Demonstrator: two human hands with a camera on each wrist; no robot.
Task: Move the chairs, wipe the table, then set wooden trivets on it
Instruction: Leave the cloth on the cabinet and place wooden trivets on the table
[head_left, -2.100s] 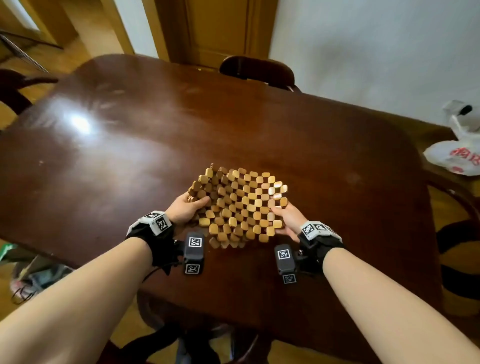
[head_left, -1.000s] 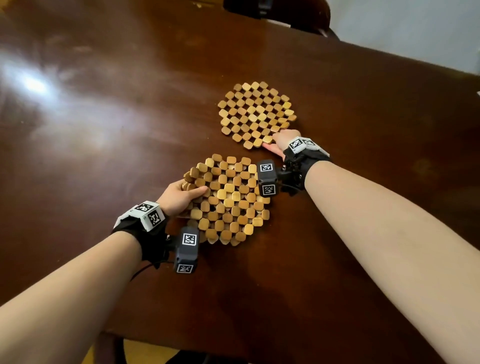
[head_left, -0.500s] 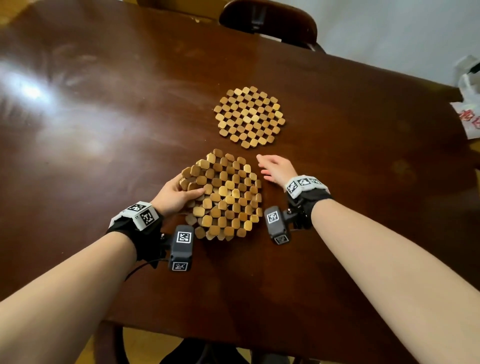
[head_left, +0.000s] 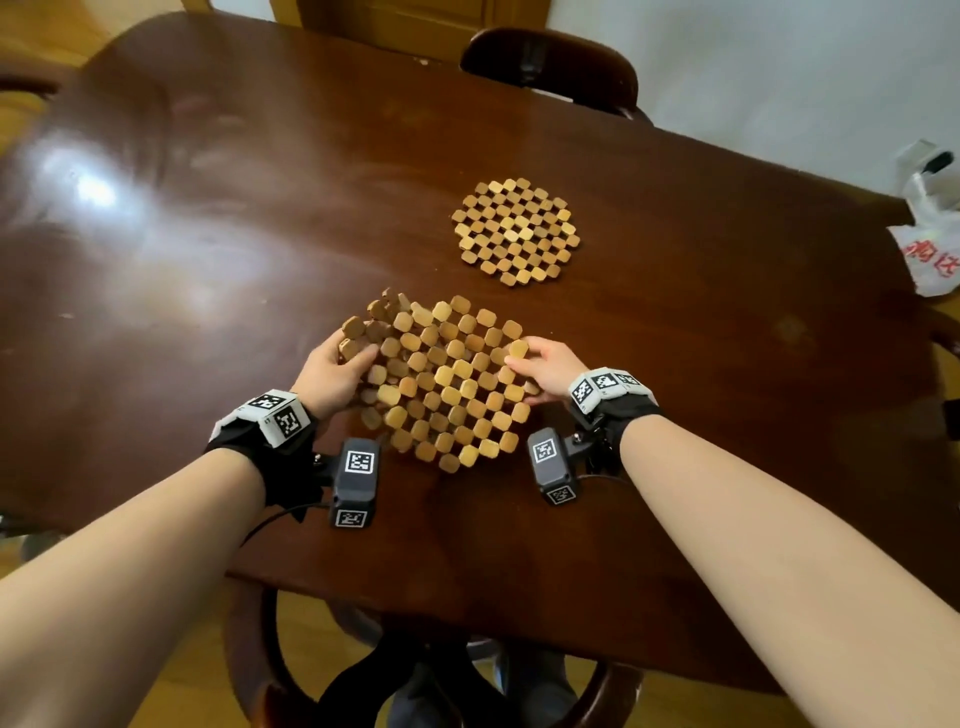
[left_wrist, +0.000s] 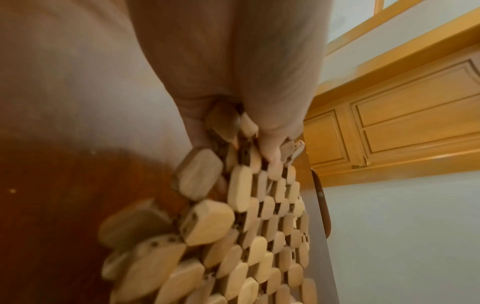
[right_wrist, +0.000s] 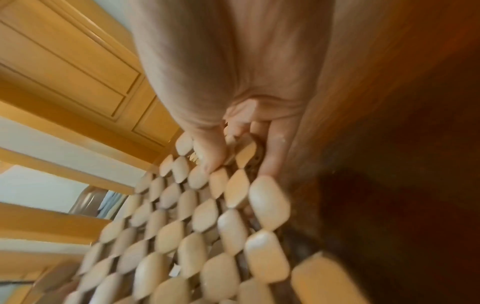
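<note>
A round wooden trivet (head_left: 515, 232) made of small linked blocks lies flat on the dark wooden table (head_left: 208, 218), past the middle. Nearer me is a stack of the same trivets (head_left: 441, 379), its left edge lifted and bunched. My left hand (head_left: 332, 374) grips that left edge, thumb on top (left_wrist: 270, 148) and fingers underneath. My right hand (head_left: 545, 371) pinches the top trivet's right edge between thumb (right_wrist: 210, 156) and fingers. How many trivets are in the stack is hidden.
A dark wooden chair back (head_left: 550, 67) stands at the table's far side. Another chair's arm (head_left: 21, 85) shows at the far left. A white plastic bag (head_left: 930, 244) with red print lies past the table's right edge. Below the near edge, a chair frame (head_left: 249, 670) and floor.
My right hand laid one trivet flat on the far part of the table, let it go, came back and now pinches the stack's right edge. My left hand kept hold of the stack.
</note>
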